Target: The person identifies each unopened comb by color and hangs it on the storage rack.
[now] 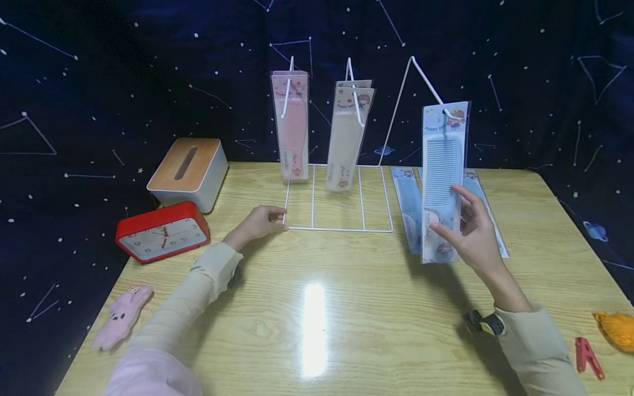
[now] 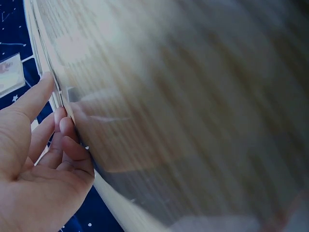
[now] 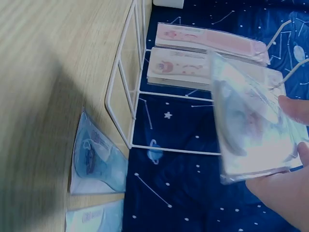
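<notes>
A white wire display rack (image 1: 342,229) stands on the table with three hooks. My left hand (image 1: 260,223) pinches the left front corner of its base. My right hand (image 1: 475,234) holds a packaged blue comb (image 1: 442,170) by its lower part, thumb in front. The top of that pack is at the right hook (image 1: 428,82), whose tip shows in front of it. Packaged pink combs (image 1: 294,132) hang on the left hook, and packaged cream combs (image 1: 346,137) on the middle one. In the right wrist view the held comb pack (image 3: 251,121) is partly covered by glare.
More packaged blue combs (image 1: 407,201) lie on the table (image 1: 366,308) behind my right hand. At left are a tissue box (image 1: 185,165), a red clock (image 1: 163,231) and a pink plush toy (image 1: 124,316). A red clip (image 1: 588,357) and orange yarn (image 1: 616,330) lie at right.
</notes>
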A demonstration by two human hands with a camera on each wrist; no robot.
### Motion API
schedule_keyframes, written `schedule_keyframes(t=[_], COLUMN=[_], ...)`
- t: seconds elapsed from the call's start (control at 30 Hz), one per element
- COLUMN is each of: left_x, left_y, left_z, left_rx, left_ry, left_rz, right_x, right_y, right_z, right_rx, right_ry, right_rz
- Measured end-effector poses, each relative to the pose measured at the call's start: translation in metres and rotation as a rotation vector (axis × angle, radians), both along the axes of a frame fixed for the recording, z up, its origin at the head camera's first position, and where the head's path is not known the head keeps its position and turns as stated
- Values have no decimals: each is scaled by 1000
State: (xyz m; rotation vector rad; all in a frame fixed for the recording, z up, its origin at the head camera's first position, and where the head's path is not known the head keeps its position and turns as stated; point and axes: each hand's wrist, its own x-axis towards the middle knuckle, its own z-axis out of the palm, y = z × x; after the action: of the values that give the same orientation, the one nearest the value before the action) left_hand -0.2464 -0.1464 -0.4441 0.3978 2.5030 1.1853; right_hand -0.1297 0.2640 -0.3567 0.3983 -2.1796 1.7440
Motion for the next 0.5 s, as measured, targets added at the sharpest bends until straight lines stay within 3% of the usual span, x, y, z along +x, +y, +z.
schedule_keyframes(t=[0.27,0.5], left_x=[-1,0], left_y=[-1,0], left_z=[-1,0], left_rx=[9,-11], left_ry=[-7,11], left_rz=[0,0], right_x=[-50,-99], right_y=[0,-1], right_z=[1,2], right_rx=[192,215], right_ry=[-99,-194], right_rz=[-22,-30])
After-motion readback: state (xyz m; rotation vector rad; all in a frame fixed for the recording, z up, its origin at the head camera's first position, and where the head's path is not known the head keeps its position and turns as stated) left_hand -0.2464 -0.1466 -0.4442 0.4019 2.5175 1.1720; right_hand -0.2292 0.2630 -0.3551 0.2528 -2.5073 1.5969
